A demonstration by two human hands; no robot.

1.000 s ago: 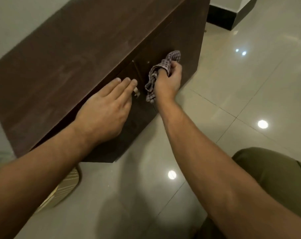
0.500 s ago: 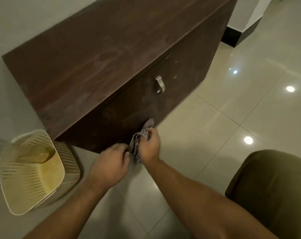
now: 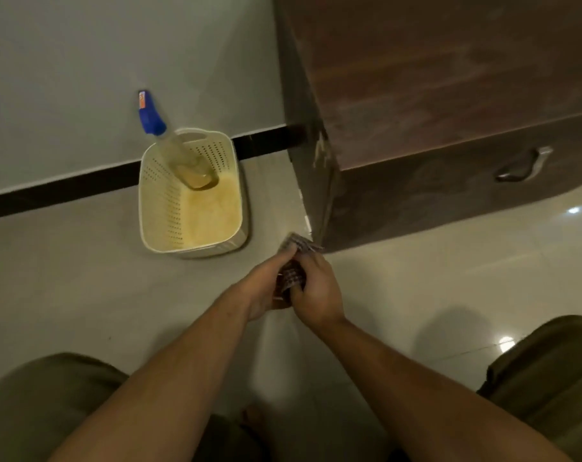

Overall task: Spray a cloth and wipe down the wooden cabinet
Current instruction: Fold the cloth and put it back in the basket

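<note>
The dark wooden cabinet (image 3: 449,95) fills the upper right, with a metal handle (image 3: 526,168) on its front. A checked cloth (image 3: 294,271) is bunched between both hands, low above the floor near the cabinet's bottom left corner. My left hand (image 3: 266,285) grips the cloth from the left and my right hand (image 3: 316,291) grips it from the right. A spray bottle (image 3: 173,145) with a blue trigger head leans in a cream perforated basket (image 3: 156,208) on the floor to the left.
A pale wall with a black skirting strip (image 3: 66,191) runs behind the basket. Glossy floor tiles (image 3: 449,278) with light reflections spread in front of the cabinet. My knees in olive trousers (image 3: 549,368) sit at both lower corners.
The view has swung left and down. Both hands came off the cabinet front and lowered to the floor by its left corner, now joined around the cloth. The basket and bottle came fully into view.
</note>
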